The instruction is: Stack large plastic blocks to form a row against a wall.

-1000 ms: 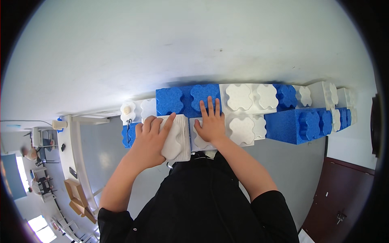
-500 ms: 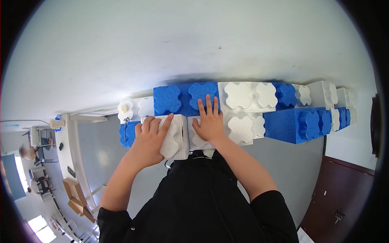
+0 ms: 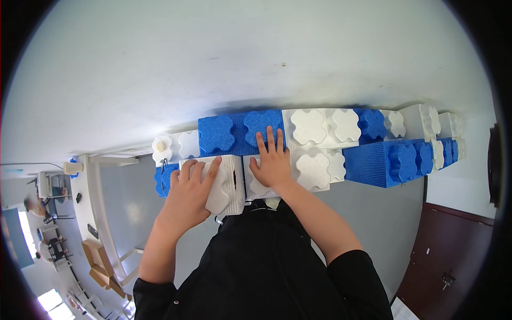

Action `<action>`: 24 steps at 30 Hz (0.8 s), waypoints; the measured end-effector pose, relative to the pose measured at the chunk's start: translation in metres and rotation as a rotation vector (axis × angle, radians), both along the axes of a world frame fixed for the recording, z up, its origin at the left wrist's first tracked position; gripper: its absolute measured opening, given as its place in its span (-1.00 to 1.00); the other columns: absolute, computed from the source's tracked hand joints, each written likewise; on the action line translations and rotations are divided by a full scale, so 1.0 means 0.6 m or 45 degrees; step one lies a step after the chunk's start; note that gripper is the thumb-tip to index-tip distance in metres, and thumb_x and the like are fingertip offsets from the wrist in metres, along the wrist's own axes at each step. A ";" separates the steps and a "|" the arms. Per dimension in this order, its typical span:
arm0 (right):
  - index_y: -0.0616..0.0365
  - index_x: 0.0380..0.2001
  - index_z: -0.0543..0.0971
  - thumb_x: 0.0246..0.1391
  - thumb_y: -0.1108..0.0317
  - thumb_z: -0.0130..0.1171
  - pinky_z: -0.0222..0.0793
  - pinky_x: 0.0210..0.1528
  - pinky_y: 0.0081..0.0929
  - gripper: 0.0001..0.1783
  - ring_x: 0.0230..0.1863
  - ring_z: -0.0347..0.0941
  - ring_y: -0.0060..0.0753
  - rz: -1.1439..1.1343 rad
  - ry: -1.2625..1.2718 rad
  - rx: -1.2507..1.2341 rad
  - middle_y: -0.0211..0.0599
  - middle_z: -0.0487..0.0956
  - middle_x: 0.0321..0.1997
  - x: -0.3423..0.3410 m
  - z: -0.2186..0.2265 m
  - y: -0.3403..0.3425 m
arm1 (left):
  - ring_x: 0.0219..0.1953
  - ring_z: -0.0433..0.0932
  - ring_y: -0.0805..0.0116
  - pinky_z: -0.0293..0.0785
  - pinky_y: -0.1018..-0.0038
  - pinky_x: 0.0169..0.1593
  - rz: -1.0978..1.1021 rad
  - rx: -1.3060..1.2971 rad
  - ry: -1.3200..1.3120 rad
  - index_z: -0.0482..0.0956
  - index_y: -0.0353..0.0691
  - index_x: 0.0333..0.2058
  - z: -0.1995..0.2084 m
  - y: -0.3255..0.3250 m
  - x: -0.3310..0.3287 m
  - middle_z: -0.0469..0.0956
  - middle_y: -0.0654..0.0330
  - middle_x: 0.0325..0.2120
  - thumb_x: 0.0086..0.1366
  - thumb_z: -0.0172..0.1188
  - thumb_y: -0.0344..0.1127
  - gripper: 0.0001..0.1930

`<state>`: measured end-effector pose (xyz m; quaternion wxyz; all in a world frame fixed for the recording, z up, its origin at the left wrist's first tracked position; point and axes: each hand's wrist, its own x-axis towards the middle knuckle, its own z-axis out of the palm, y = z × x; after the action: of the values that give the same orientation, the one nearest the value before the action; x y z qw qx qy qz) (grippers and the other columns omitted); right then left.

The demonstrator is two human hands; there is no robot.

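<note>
A white building block with rounded clover-shaped knobs sits at the near left of a stack of big blocks. My left hand is curled over its top and left side, gripping it. My right hand lies with its fingers spread and stretched out. Its fingertips touch the large blue block behind, and its palm covers part of the white block beside. A narrow dark gap separates the two white blocks in the near row. The underside of the gripped block is out of sight.
More white and blue blocks run to the right along the pale wall. A white cup-like item tops the left end. At left stand a white table and an open cardboard box; people sit farther off. A dark red door is at right.
The white block under my left hand has shifted slightly toward me and sits a little askew. My right hand stays spread at the same place on the blocks. The view has shifted slightly.
</note>
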<state>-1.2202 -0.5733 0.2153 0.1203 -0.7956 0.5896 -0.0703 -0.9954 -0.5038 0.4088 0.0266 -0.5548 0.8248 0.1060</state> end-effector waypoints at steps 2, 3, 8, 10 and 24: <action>-0.04 0.58 0.16 0.18 -0.07 0.19 0.22 0.33 0.43 -0.05 0.68 -0.23 0.34 -0.001 0.002 -0.004 0.01 -0.11 0.72 0.000 -0.002 0.000 | 0.27 0.38 -0.16 0.35 0.00 0.13 -0.002 -0.006 0.005 0.20 -0.13 0.49 0.000 -0.001 0.000 0.45 -0.06 0.11 -0.13 0.41 -0.46 0.09; -0.04 0.58 0.16 0.18 -0.07 0.19 0.22 0.33 0.44 -0.05 0.68 -0.24 0.34 0.000 0.004 -0.009 0.01 -0.11 0.72 0.000 -0.003 0.000 | 0.27 0.38 -0.15 0.35 0.00 0.13 -0.003 -0.014 0.009 0.20 -0.13 0.49 0.000 -0.002 0.000 0.45 -0.06 0.11 -0.13 0.41 -0.46 0.09; -0.04 0.57 0.17 0.17 -0.06 0.20 0.22 0.33 0.43 -0.04 0.68 -0.22 0.34 -0.001 -0.010 -0.012 0.01 -0.10 0.71 0.000 0.000 0.000 | 0.26 0.39 -0.15 0.36 0.01 0.12 0.003 -0.033 0.006 0.20 -0.11 0.50 0.001 -0.002 -0.002 0.46 -0.05 0.11 -0.12 0.41 -0.47 0.10; -0.04 0.57 0.17 0.17 -0.05 0.21 0.22 0.33 0.43 -0.04 0.68 -0.22 0.33 -0.002 -0.012 -0.017 0.01 -0.09 0.71 0.000 0.000 0.000 | 0.26 0.40 -0.14 0.38 0.02 0.11 0.002 -0.039 -0.008 0.21 -0.08 0.50 0.002 -0.004 -0.003 0.46 -0.04 0.10 -0.12 0.42 -0.47 0.10; -0.03 0.55 0.22 0.14 -0.02 0.23 0.23 0.34 0.32 -0.06 0.66 -0.16 0.35 -0.004 -0.030 -0.031 0.05 -0.01 0.69 0.000 -0.001 -0.001 | 0.32 0.38 -0.14 0.33 0.03 0.32 0.014 0.061 0.119 0.23 -0.08 0.50 0.029 -0.008 0.008 0.44 -0.02 0.19 -0.07 0.49 -0.35 0.08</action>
<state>-1.2205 -0.5740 0.2146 0.1174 -0.7952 0.5885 -0.0869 -0.9908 -0.5088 0.4259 0.0009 -0.5531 0.8192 0.1517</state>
